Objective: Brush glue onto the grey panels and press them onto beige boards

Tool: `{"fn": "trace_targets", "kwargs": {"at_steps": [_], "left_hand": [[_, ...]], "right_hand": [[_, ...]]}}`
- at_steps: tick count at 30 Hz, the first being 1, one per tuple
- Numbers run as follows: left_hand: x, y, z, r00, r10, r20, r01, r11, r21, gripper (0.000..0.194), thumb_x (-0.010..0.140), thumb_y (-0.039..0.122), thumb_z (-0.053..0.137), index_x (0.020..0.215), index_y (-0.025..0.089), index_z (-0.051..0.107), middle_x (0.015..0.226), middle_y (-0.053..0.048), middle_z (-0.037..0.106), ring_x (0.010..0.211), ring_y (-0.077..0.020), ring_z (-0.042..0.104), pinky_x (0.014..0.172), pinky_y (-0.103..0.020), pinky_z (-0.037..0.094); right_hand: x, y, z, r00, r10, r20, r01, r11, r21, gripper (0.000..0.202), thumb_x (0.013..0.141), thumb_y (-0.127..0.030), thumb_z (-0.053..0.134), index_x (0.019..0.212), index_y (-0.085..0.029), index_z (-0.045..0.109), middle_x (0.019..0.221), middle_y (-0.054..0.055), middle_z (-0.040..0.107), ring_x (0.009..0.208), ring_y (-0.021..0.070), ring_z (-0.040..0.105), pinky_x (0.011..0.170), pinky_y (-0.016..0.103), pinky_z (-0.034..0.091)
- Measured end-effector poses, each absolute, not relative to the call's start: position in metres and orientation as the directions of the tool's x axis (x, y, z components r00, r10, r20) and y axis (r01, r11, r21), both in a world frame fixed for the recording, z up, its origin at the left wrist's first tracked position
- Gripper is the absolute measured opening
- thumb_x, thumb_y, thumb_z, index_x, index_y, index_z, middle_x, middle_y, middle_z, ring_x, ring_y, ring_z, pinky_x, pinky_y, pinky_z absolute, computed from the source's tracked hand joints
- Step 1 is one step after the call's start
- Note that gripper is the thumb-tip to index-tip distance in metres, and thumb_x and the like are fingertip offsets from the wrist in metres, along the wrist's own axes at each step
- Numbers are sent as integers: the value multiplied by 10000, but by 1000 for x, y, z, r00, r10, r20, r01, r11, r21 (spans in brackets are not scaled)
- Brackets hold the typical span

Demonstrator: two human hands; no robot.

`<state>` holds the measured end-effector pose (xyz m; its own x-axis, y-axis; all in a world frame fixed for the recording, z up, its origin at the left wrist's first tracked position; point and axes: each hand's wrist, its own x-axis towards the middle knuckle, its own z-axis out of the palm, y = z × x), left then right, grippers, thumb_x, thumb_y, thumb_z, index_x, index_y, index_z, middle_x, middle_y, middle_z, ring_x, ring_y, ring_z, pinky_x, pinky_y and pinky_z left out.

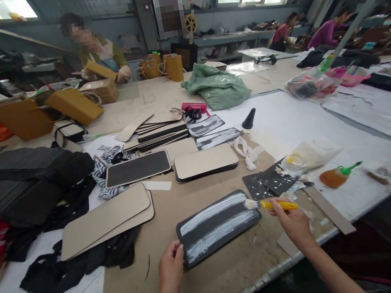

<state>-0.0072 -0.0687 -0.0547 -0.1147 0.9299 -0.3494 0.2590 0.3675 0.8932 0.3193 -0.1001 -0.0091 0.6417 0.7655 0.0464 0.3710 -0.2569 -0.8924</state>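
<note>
A black rounded panel point(216, 228) lies at a slant on brown board in front of me, with two streaky white bands brushed along its length. My left hand point(170, 265) pinches the panel's left end between thumb and fingers. In my right hand point(293, 222) is a paintbrush point(278, 204) with a yellow handle, its white-coated bristles touching the panel's right end. Just beyond lie a stack of beige panels point(205, 161) and a black panel with a beige border point(137, 168). Two white-smeared pieces point(218, 138) rest further back.
Right of the panel are a spattered black sheet point(267, 183), a plastic bag of white paste point(309, 155) and an amber bottle with green nozzle point(337, 175). Beige panels point(106, 219) and a black bundle point(26, 187) lie left. Across the table a person point(101, 57) handles a brown box.
</note>
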Motion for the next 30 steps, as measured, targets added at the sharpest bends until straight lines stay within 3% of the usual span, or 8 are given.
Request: {"fn": "trace_targets", "kwargs": {"at_steps": [4,8,14,19,24,27,30], "left_hand": [[-6,-69,-51,-125,921,-368,232,388,892,388,546,509,526,713,168,602,610,-17,604,572,-172,535,517,-273,426],[-3,-68,-44,-136,920,-369,218,391,894,380,529,509,534,688,170,593,568,2,567,536,-153,508,507,-266,421],[-2,-68,-43,-167,912,-374,199,403,893,356,522,482,540,671,162,584,546,13,532,518,-138,485,488,-253,411],[-2,-68,-48,-179,911,-371,175,401,899,334,530,462,540,674,163,585,552,21,527,509,-123,471,484,-242,404],[-4,-67,-51,-156,912,-380,141,402,905,305,536,429,542,656,154,596,521,33,518,464,-101,443,467,-231,392],[-5,-65,-51,-138,910,-391,124,408,905,284,536,406,547,639,148,606,491,38,512,435,-90,428,453,-226,381],[-6,-64,-52,-125,909,-398,110,411,905,266,534,383,552,634,144,615,488,35,526,430,-89,436,456,-226,385]], "right_hand": [[321,-106,-5,657,748,101,412,-243,-878,471,687,-605,556,855,-167,606,794,90,662,662,234,647,659,367,522],[323,-112,-7,633,773,49,353,-231,-907,491,669,-618,569,851,-163,599,779,89,661,638,237,646,624,362,529],[312,-124,-2,632,765,121,480,-264,-836,497,694,-624,534,853,-161,617,789,108,667,661,241,643,686,376,512],[244,-122,8,507,859,-69,199,-194,-961,455,670,-586,600,826,-158,620,720,84,663,590,225,638,584,344,545],[174,-108,-6,340,927,-157,-17,-160,-987,396,712,-539,596,827,-161,614,767,72,653,618,221,641,600,354,556],[157,-100,-18,266,948,-177,-51,-169,-984,382,736,-529,575,830,-160,609,776,66,641,637,216,643,609,346,556],[158,-97,-24,268,954,-134,35,-149,-988,362,754,-513,561,829,-163,609,800,65,628,654,201,636,614,329,550]]}}
